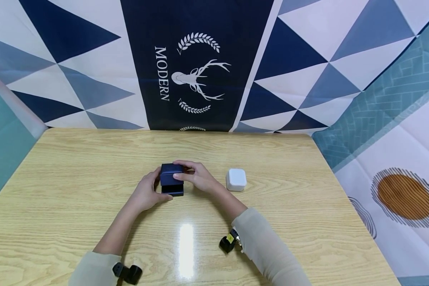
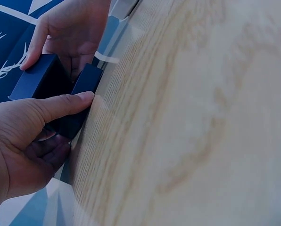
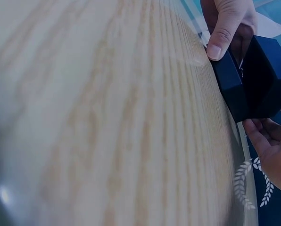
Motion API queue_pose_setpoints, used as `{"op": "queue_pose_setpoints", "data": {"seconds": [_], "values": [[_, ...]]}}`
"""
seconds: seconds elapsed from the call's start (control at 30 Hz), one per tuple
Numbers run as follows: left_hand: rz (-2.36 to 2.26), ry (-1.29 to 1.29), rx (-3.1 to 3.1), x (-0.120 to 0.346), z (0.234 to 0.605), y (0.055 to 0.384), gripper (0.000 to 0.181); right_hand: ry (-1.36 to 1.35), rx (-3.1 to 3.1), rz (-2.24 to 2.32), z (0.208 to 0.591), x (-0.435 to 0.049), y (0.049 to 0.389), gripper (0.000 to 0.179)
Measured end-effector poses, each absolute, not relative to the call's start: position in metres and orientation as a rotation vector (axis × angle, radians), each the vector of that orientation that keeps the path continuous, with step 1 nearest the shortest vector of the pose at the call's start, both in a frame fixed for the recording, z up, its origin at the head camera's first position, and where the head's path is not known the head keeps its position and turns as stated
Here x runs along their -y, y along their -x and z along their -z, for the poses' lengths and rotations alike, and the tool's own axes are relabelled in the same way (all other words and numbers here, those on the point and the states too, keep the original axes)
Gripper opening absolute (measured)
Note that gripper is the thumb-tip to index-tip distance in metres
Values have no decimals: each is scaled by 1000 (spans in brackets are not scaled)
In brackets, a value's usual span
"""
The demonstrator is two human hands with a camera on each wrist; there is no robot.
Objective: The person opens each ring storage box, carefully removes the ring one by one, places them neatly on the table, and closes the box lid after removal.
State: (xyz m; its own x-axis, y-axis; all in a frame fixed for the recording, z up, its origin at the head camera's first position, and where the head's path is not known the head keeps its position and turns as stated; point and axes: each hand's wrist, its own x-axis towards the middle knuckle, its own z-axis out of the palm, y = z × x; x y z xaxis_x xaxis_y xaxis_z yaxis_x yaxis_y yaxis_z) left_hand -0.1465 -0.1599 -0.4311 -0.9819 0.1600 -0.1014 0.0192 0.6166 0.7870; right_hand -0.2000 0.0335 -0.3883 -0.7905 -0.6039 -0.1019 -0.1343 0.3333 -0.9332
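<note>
A small dark blue hinged box, like a jewelry box (image 1: 172, 178), sits on the table with its lid partly raised and a dark gap toward the person. My left hand (image 1: 146, 193) holds the base from the left side, its thumb on the front edge. From the right, my right hand (image 1: 200, 177) grips the lid, with the thumb on its front. The lid (image 2: 39, 77) stands tilted away from the base (image 2: 88, 77) in the left wrist view. Inside the box (image 3: 232, 92), a tiny silvery glint shows in the right wrist view; the rest of the interior is dark.
To the right of the right hand stands a white rounded cube-shaped box (image 1: 236, 179) on the wood-grain table (image 1: 300, 222). Behind the table's far edge hangs a patterned cloth (image 1: 200, 79) with a deer head. A bright light reflection lies on the near tabletop.
</note>
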Motion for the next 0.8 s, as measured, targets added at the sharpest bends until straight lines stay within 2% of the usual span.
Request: {"op": "queue_pose_setpoints", "data": {"seconds": [0.8], "values": [[-1293,-149,-2670,159,428,146,96,615,-2157,1466,386,-34,198,45]]}}
